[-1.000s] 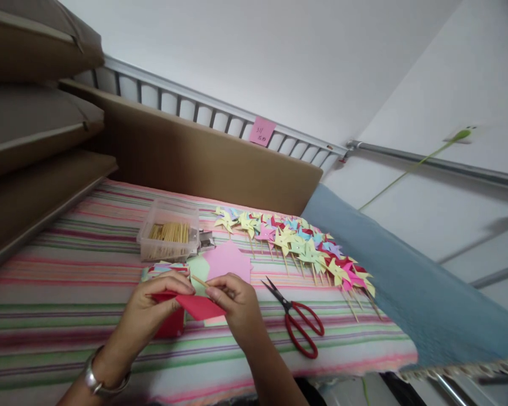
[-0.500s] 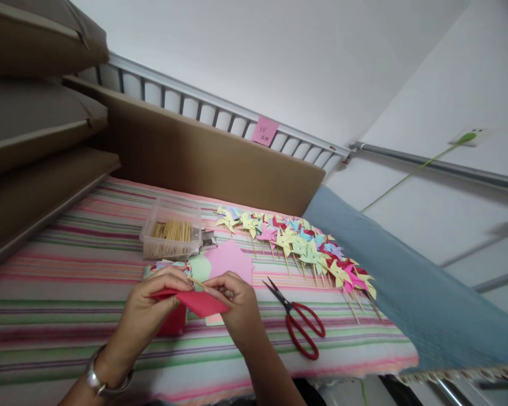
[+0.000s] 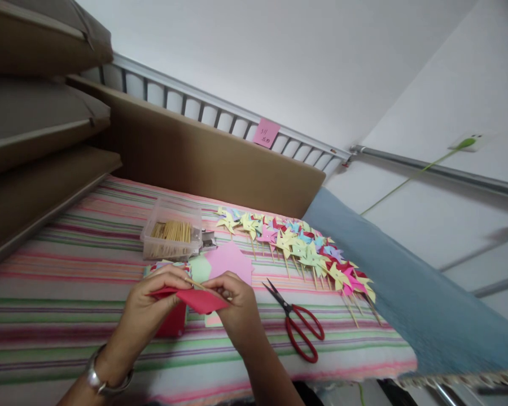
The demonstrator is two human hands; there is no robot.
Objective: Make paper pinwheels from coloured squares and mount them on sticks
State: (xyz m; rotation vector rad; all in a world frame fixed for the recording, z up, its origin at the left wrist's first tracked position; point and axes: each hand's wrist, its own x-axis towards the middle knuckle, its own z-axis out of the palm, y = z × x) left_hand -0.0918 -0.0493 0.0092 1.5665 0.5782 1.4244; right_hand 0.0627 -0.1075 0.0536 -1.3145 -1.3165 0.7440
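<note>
Between my two hands is a red piece of paper [image 3: 201, 301], bent and tilted, with a thin wooden stick [image 3: 197, 283] along its upper side. My left hand [image 3: 158, 293] pinches the paper's left part and the stick's left end. At the paper's right part, my right hand [image 3: 235, 299] is closed on the paper and the stick. Some fingertips are hidden behind the paper. Below my left hand lies more red paper [image 3: 172, 321] on the striped cloth. Pink paper [image 3: 231, 262] and pale green paper [image 3: 200, 268] lie just beyond my hands.
A clear plastic box [image 3: 152, 248] holds many wooden sticks [image 3: 171, 231]. Scissors with red handles [image 3: 298, 324] lie open right of my hands. Rows of paper pinwheels [image 3: 300, 245] spread over the striped cloth [image 3: 80, 287] farther right. A brown board [image 3: 211, 149] stands behind.
Both hands stay nearly in place. The red paper and the stick have shifted slightly in my fingers, and the paper's lower edge sits a little higher.
</note>
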